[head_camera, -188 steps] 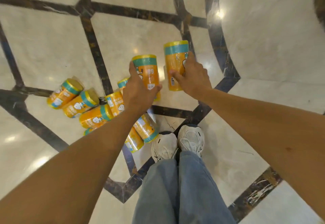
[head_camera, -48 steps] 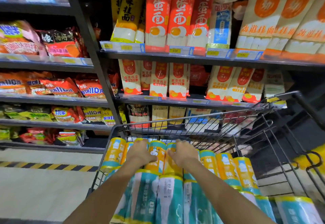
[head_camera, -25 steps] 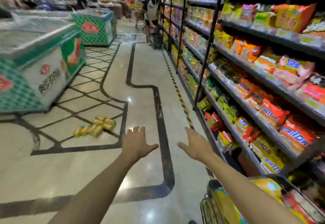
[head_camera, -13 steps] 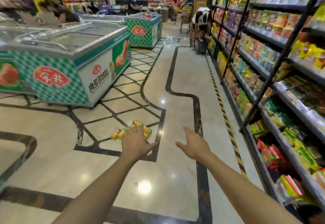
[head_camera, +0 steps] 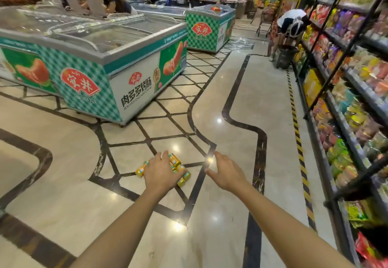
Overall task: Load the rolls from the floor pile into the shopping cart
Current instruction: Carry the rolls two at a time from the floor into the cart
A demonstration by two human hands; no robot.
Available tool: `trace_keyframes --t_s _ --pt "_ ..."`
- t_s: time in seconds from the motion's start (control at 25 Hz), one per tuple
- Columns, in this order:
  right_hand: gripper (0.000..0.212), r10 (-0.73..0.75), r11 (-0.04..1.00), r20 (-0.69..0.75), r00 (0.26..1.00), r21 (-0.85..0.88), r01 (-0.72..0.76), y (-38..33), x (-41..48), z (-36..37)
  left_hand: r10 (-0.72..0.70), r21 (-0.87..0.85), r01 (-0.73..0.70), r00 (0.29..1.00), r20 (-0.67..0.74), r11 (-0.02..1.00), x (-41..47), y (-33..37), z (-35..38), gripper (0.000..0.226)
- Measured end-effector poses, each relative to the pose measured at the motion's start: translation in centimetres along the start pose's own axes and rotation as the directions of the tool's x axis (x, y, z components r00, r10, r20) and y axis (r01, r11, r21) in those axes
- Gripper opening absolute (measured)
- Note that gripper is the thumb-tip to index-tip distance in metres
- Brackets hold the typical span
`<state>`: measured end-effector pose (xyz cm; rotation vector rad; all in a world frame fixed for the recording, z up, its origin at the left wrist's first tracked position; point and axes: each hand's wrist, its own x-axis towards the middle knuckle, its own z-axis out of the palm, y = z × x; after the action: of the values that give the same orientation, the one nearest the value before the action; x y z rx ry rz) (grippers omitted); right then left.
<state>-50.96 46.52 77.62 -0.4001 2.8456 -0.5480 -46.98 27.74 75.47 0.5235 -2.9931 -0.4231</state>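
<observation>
Supermarket aisle, polished marble floor [head_camera: 63, 183] with dark inlay lines, freezer chests [head_camera: 117, 61] on one side and packed snack shelves [head_camera: 346, 91] on the other. The person had swung away from the shopping cart, which was now out of view, and had closed in on the floor pile compared with a moment earlier. The rolls [head_camera: 175, 160], yellow with teal ends, lay bunched on the tiles ahead, partly hidden behind the left hand [head_camera: 161, 173]. That hand reached forward empty, fingers spread. The right hand [head_camera: 226, 173] was likewise released and held nothing. So the last pair looked delivered and another trip was starting. The cart's load could not be checked from here, and glare on the freezers' glass lids hid whatever they held.
</observation>
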Motion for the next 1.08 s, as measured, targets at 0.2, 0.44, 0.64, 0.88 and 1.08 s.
trace_keyframes --t_s 0.2,0.44,0.64,0.88,1.08 --pt "0.062 -0.046 0.999 0.082 0.996 0.015 0.044 1.2 11.5 -1.8 -0.101 -0.023 0.101 0.995 0.009 0.995 9.6 2.4 2.3 0.09" --pt "0.055 -0.083 0.996 0.129 0.988 -0.035 0.088 2.4 27.0 0.8 -0.197 -0.096 0.199 0.98 0.037 0.975 22.3 2.3 8.7 0.09" --pt "0.068 -0.077 0.992 0.222 0.972 -0.081 0.097 1.3 40.5 2.9 -0.256 -0.115 0.261 0.965 0.057 0.958 33.7 1.1 12.7 0.09" --pt "0.068 -0.084 0.989 0.338 0.937 -0.089 0.121 2.1 52.0 7.8 -0.405 -0.186 0.428 0.902 0.15 0.885 42.5 -1.1 17.6 0.088" --pt "0.069 -0.066 0.993 0.449 0.891 -0.062 0.105 4.7 60.9 15.0 -0.557 -0.187 0.591 0.805 0.206 0.785 48.1 -2.9 25.0 0.083"
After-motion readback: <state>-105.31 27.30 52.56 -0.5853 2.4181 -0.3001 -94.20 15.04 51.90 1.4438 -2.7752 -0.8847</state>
